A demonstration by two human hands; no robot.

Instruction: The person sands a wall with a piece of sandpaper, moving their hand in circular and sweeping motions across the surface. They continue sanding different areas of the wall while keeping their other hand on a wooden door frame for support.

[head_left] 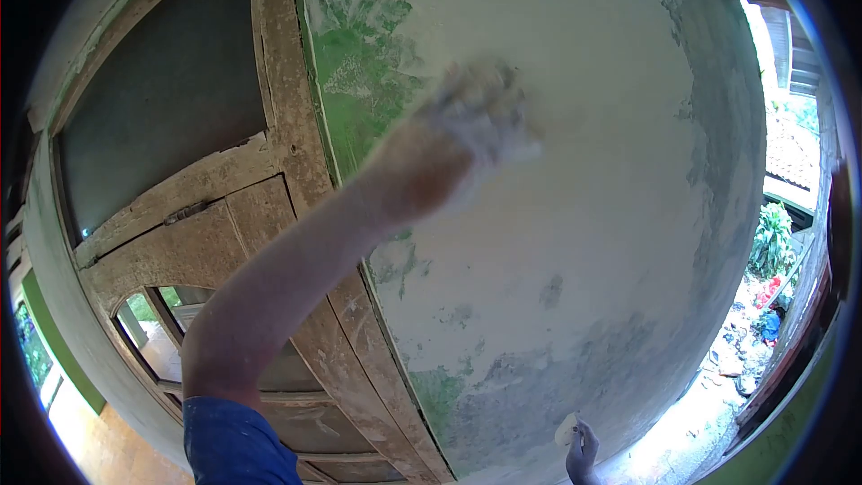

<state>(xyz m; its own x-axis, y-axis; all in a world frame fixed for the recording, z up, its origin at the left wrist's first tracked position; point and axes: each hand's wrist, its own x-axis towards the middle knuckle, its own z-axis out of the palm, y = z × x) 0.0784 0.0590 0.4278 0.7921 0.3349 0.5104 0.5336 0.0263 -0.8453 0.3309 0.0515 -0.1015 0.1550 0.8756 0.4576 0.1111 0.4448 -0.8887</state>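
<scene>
My left arm, in a blue sleeve, reaches up across the view to a wall (584, 198) patchily coated in white over green and grey. My left hand (476, 117) is at the wall's upper part, smeared by motion and whitish. Its fingers are too blurred to show whether it holds anything. Low in the view, my right hand (584, 455) is closed on a small whitish rounded piece (567, 430), held by the lower wall. Too little of that piece shows to tell its kind.
A worn wooden door frame (310, 171) borders the wall on the left, with a dark glass pane (166, 94) beyond it. On the right, past the wall's edge, are a green plant (770, 241) and bright, littered ground (732, 359).
</scene>
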